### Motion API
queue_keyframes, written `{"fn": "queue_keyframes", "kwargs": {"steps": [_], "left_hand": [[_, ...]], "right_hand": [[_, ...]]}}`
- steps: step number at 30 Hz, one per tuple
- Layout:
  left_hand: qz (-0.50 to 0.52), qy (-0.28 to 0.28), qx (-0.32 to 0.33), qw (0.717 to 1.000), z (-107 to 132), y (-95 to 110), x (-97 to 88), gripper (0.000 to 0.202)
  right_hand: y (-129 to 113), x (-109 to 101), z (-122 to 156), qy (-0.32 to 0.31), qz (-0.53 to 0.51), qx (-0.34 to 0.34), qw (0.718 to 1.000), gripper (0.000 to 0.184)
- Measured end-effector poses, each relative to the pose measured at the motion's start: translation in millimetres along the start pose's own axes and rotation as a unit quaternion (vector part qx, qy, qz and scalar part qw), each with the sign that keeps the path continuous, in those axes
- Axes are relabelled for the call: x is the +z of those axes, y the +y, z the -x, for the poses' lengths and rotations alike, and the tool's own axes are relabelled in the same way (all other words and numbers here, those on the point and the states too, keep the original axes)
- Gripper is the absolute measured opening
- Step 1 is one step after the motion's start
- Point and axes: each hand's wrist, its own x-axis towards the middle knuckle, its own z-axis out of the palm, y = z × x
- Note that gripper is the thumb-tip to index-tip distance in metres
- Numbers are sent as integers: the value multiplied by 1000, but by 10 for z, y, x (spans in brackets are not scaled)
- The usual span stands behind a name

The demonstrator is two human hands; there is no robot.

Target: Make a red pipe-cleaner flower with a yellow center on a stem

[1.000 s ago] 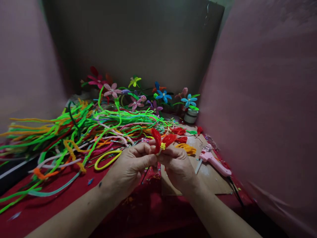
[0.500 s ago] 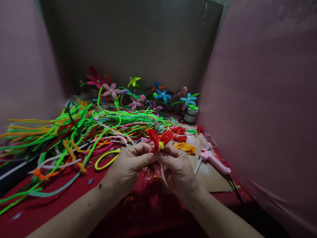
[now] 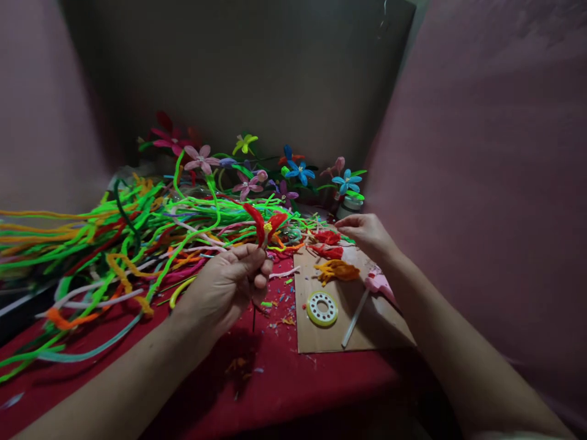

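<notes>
My left hand (image 3: 236,278) pinches the thin stem of a fuzzy red flower (image 3: 277,222) between thumb and fingers. Two red petals rise from a cluster of small yellow stamens (image 3: 268,227). A dark stem end hangs below the hand. Over the far edge of a cardboard sheet (image 3: 298,330), my right hand (image 3: 367,235) has its fingertips drawn together; whatever is between them is too small to make out. Just below those fingertips lie loose red petals (image 3: 326,252), with a bundle of orange petals (image 3: 338,271) nearer to me.
A yellow tape roll (image 3: 315,317) and a pink glue gun (image 3: 378,282) with a glue stick lie on the cardboard; my right forearm partly hides the gun. Pipe cleaners (image 3: 151,226) are heaped at left. Finished flowers (image 3: 300,173) and a jar (image 3: 350,206) stand behind. Scraps litter the red cloth (image 3: 284,379).
My right hand has let go of the red flower and moved right and away from me toward the loose petals. My left hand, still holding the flower, has shifted left. The tape roll is now uncovered.
</notes>
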Motion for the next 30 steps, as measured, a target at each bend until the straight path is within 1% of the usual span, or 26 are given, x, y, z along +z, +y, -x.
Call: {"fn": "queue_keyframes", "kwargs": {"steps": [2,4,6,7,10,13,15,17,19,20,21,22,23,25,27,28,30], "left_hand": [[6,7,-8,1000,-15,-7,0,14],[7,6,-13,1000,-27,-17,-1,15],[2,-1,-17,1000,-40,-25,-12,16],[-2,-2,-19,1000,-47,-28,-20,16],[-11,0,-30,1000,-60,-32,-45,16],[-1,8,-30,1000,-65,-38,-52,14],[15,21,-22,999,-73,-45,-45,11],[36,39,-19,998,-88,-59,-31,10],[60,62,-22,996,-106,-82,-16,12],[71,72,-25,995,-114,-99,-8,13],[83,79,-27,993,-118,-118,0,14],[94,84,-27,992,-118,-140,9,14],[103,83,-27,991,-112,-164,18,13],[115,67,-36,990,-89,-213,37,8],[122,44,-49,990,-60,-255,54,2],[122,32,-56,990,-47,-270,60,2],[118,18,-56,991,-29,-286,67,7]], "right_hand": [[137,1,-234,-7,58,9,998,21],[241,80,-373,-14,102,13,995,25],[315,190,-431,-21,129,17,991,30],[344,240,-440,-24,136,20,990,28],[405,313,-436,-17,135,25,990,13],[416,260,-411,15,99,10,995,14],[367,194,-358,39,52,-7,998,15],[258,149,-243,56,-9,-26,998,19],[101,155,-59,63,-82,-46,994,25],[14,182,51,68,-135,-60,987,25],[-72,224,167,83,-263,-73,958,21],[-152,277,281,94,-355,-81,926,18],[-225,338,388,110,-405,-84,904,17],[-340,467,562,149,-457,-93,872,20],[-416,574,670,156,-503,-89,846,23],[-443,610,703,143,-533,-79,830,23],[-478,646,738,94,-592,-51,799,21]]}}
